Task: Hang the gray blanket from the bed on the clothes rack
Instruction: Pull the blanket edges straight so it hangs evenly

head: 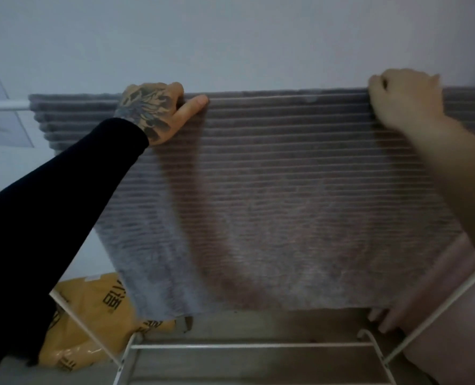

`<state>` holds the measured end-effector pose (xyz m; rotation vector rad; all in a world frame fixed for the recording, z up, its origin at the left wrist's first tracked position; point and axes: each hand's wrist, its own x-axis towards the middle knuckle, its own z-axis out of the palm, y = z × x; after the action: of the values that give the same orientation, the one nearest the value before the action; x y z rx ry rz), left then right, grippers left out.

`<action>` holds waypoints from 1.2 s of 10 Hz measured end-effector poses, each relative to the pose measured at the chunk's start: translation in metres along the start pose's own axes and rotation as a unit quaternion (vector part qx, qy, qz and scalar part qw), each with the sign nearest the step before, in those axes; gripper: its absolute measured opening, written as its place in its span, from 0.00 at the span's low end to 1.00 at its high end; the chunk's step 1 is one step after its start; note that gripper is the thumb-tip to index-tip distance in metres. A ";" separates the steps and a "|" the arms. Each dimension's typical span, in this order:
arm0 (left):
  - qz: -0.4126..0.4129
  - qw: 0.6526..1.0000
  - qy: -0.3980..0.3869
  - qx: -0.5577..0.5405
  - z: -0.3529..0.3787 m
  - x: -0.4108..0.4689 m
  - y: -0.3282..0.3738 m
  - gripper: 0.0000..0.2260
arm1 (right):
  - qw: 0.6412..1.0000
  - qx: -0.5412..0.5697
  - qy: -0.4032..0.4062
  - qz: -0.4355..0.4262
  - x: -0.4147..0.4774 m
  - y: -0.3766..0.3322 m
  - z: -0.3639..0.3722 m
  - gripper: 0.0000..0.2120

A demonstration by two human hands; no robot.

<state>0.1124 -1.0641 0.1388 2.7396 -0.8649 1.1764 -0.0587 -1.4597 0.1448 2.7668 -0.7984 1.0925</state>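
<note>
**Fingers curled over the blanket's top fold, one hand at each end**

The fingers (175, 93) of the left hand (153, 109) are curled over the top edge of the blanket (286, 204), hooked behind it, with the thumb stretched out flat to the right along the fold. The right hand's (405, 98) fingers are bunched into a loose fist, pinching the same top edge near its right end. Both hands hold the cloth; neither is spread wide.

The blanket is draped over the top bar of the rack (5, 108), its long axis running left to right along that bar, and its ribs run the same way. From the fold the near layer hangs straight down, its lower edge ending just above the rack's low rails. The left end of the cloth sits a little inside the bare stretch of bar seen at far left; the right end runs out of view.

The left arm comes up from the lower left in a black sleeve (64, 204), back of the hand tattooed and facing the camera. The right forearm is bare and reaches up from the lower right, knuckles upward.

Counted: two hands, one blanket, one white rack. A yellow bag (91, 309) with dark print lies on the floor at lower left, partly behind the rack's leg.
</note>
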 end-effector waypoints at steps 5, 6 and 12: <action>0.131 0.966 0.145 -0.168 0.026 -0.124 -0.198 0.05 | 0.970 0.141 0.128 -0.150 -0.092 -0.305 0.002 0.20; -0.041 0.963 0.023 -0.264 0.063 -0.149 -0.224 0.09 | 0.958 0.170 0.135 -0.185 -0.125 -0.347 0.005 0.14; -0.187 0.415 -0.481 -0.749 0.147 -0.201 -0.199 0.21 | 0.897 0.144 -0.418 -0.021 -0.297 -0.465 0.135 0.30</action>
<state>0.1977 -0.8361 -0.0673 1.3568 -0.5632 -1.1089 0.0686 -0.9587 -0.0904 3.4903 -0.6359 -0.0737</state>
